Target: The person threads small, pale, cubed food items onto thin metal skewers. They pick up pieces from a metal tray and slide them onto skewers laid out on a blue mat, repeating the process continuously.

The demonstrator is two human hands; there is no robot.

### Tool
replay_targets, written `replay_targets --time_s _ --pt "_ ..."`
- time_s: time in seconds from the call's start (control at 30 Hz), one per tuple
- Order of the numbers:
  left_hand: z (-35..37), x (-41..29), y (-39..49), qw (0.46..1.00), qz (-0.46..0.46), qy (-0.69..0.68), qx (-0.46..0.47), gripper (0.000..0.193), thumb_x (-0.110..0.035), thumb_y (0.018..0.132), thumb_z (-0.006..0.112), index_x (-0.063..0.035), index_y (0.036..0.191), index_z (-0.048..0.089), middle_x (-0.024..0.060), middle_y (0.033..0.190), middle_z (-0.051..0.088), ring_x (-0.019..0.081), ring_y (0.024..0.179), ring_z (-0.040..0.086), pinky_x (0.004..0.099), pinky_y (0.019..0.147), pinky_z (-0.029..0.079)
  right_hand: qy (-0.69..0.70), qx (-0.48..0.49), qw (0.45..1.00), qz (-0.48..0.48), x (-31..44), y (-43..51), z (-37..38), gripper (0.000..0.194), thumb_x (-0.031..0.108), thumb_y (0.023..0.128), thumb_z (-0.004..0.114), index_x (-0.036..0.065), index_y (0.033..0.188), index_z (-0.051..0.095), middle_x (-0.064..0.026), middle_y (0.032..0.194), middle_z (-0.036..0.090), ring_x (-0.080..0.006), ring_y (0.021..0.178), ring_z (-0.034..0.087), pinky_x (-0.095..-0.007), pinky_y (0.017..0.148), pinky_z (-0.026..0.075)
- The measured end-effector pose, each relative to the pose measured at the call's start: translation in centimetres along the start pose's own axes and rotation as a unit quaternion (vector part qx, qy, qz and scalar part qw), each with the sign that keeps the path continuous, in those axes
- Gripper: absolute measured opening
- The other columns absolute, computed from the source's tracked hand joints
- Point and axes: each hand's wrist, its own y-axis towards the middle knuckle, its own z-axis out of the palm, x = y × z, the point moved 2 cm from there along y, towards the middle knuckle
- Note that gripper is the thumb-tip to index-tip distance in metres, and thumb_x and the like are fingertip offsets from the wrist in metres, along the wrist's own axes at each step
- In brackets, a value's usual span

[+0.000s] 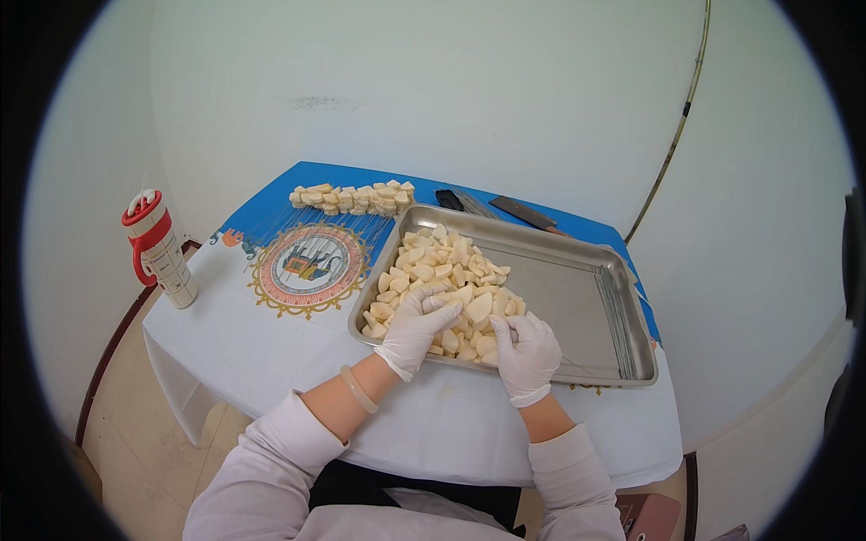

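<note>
A shallow stainless steel tray lies before me, its left half heaped with pale cut pieces that look like peeled potato. Over the heap, my left hand in a white glove pinches one piece between thumb and fingers. My right hand, also gloved, has its fingertips closed at the heap's right side. From behind it a thin skewer runs toward the tray's front; the grip on it is mostly hidden by the fingers. A bundle of thin metal skewers lies along the tray's right end.
Filled skewers lie side by side at the table's back left. Behind the tray are a cleaver, more loose skewers and a black object. A red-lidded bottle stands on the patterned tablecloth at the left edge.
</note>
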Motion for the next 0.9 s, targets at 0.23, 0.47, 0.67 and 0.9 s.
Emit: replay_targets --time_s 0.23,0.47,0.67,0.9 --pt "-0.12 0.07 0.10 1.000 -0.004 0.005 -0.003 0.040 -0.010 0.094 0.072 -0.0023 0.128 0.052 0.0055 0.111 0.071 0.0101 0.097 0.067 0.0250 0.086 0.055 0.001 -0.006 1.000 -0.007 0.06 0.04 -0.08 0.027 0.028 0.088 0.076 0.007 0.074 0.066 -0.0052 0.066 0.055 -0.0266 0.064 0.054 -0.0395 0.060 0.043" --pt "-0.23 0.18 0.18 1.000 -0.015 0.011 0.000 0.042 -0.012 0.093 0.074 -0.0035 0.129 0.052 0.0049 0.110 0.071 0.0094 0.096 0.067 0.0241 0.084 0.055 0.000 -0.007 1.000 -0.007 -0.04 0.03 0.02 0.027 0.028 0.088 0.076 0.007 0.073 0.066 -0.0056 0.065 0.055 -0.0274 0.064 0.054 -0.0401 0.060 0.043" --pt "-0.26 0.22 0.18 1.000 -0.015 0.014 -0.004 0.043 -0.012 0.093 0.074 -0.0037 0.129 0.052 0.0042 0.110 0.071 0.0090 0.095 0.067 0.0235 0.083 0.055 0.004 -0.003 1.000 -0.005 -0.08 0.02 -0.01 0.026 0.027 0.088 0.076 0.007 0.074 0.066 -0.0055 0.066 0.056 -0.0274 0.065 0.055 -0.0402 0.060 0.043" --pt "-0.19 0.06 0.03 1.000 -0.001 0.011 -0.024 0.046 -0.012 0.094 0.072 -0.0011 0.132 0.050 0.0035 0.108 0.069 0.0082 0.094 0.065 0.0223 0.080 0.052 0.038 0.015 0.999 -0.036 0.44 0.53 -0.59 0.010 0.017 0.089 0.073 0.008 0.086 0.071 -0.0070 0.074 0.063 -0.0271 0.071 0.061 -0.0376 0.064 0.048"
